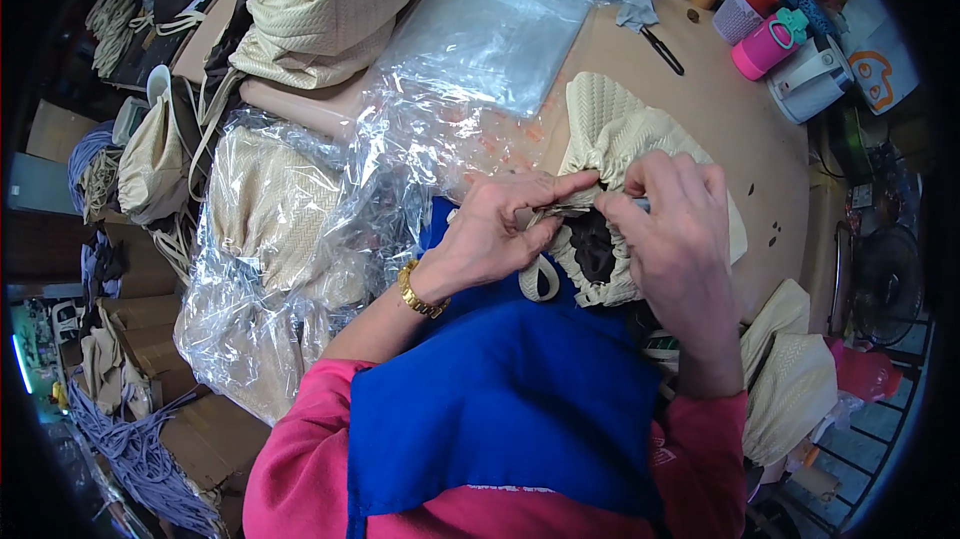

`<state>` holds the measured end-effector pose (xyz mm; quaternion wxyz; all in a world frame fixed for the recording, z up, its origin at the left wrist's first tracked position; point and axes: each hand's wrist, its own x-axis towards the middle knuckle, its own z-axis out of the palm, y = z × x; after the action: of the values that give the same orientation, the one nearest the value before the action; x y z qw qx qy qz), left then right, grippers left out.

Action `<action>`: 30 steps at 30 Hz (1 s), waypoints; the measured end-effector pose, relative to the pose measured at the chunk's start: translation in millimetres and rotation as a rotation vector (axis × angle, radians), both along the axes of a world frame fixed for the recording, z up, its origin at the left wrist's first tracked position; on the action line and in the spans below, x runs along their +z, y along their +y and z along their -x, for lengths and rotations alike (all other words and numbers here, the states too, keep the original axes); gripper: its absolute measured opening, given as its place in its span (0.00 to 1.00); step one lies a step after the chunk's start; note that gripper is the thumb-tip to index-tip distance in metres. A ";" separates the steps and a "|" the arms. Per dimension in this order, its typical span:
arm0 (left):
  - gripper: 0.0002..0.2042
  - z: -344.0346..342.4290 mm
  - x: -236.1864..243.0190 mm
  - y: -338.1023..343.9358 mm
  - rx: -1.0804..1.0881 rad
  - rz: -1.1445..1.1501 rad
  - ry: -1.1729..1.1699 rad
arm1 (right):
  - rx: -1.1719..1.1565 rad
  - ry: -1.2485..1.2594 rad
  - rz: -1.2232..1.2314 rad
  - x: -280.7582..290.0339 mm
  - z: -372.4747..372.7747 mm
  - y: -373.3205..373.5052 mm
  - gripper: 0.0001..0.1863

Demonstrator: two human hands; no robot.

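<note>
A brown tabletop [700, 89] stretches past the fingers [568, 183]. The left hand [490, 227] pinches a cream drawstring bag [622, 125] by its gathered rim, thumb nearly meeting forefinger. The right hand [685, 229] curls at that rim; its hold I can't tell. Dark lining [592, 247] shows below the fingertips. Leftward sits a plastic-wrapped bag [268, 194]; farther off, upper right, a pink bottle [757, 58].
</note>
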<state>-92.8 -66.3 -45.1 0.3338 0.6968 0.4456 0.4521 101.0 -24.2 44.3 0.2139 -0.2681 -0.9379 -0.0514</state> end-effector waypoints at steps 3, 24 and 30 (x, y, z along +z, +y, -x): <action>0.22 -0.2 -0.8 -3.4 -0.015 0.150 -0.117 | 0.141 -0.013 0.101 9.1 -0.2 18.0 0.05; 0.30 -2.4 0.4 -0.6 -0.027 0.296 -0.324 | 0.094 0.974 1.251 -91.5 -36.3 8.1 0.03; 0.27 -4.4 -8.0 5.2 0.129 -0.152 0.107 | -0.053 0.914 0.791 -78.3 -28.3 2.6 0.04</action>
<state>-88.4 -61.1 -53.1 0.2259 0.7131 0.4711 0.4675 129.3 -21.6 -33.9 0.4782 -0.3454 -0.6920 0.4161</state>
